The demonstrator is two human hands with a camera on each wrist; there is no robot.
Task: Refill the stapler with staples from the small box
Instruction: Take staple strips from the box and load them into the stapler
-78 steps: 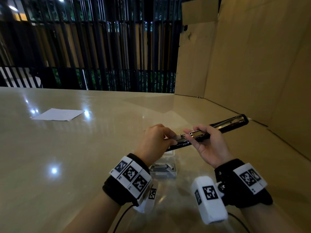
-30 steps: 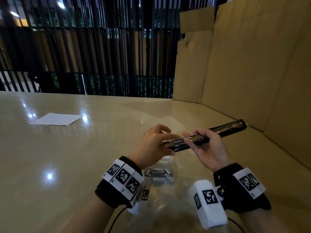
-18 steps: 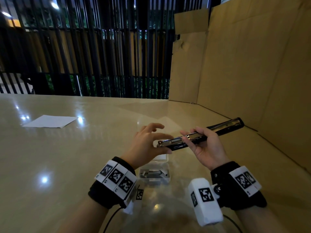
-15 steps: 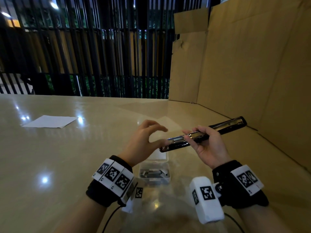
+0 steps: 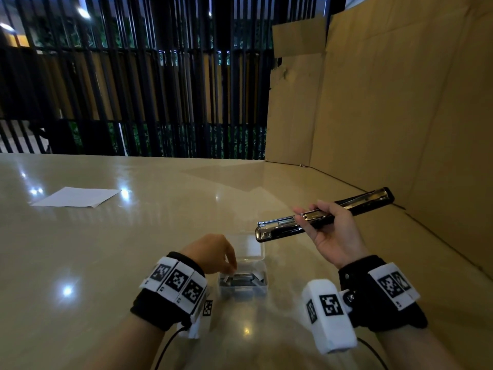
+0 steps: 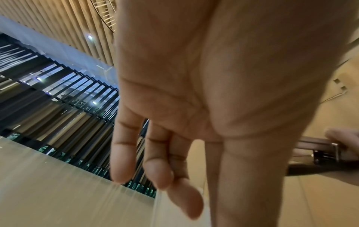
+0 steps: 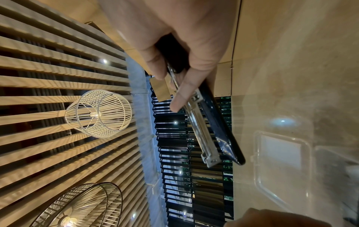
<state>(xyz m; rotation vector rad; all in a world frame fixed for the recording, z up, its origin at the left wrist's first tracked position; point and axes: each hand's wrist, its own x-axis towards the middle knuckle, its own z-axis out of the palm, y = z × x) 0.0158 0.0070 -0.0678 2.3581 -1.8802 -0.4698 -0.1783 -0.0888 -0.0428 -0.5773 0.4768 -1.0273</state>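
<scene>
The right hand [image 5: 334, 233] grips the opened stapler [image 5: 282, 228] above the desk [image 5: 133, 249], channel up for loading. Below-left, the left hand [image 5: 210, 253], fingers loose, reaches into the box [image 5: 244, 283] for staples.

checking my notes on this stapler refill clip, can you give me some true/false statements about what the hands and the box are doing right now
1. The right hand holds the stapler up off the table. True.
2. The left hand is gripping the front end of the stapler. False: it is down at the small box, apart from the stapler.
3. The small box is shut. False: its clear lid is folded back open, and staples show inside.
4. The stapler is opened out, its metal staple channel exposed. True.
5. The sheet of paper lies under the box. False: it lies far off to the left on the table.
</scene>
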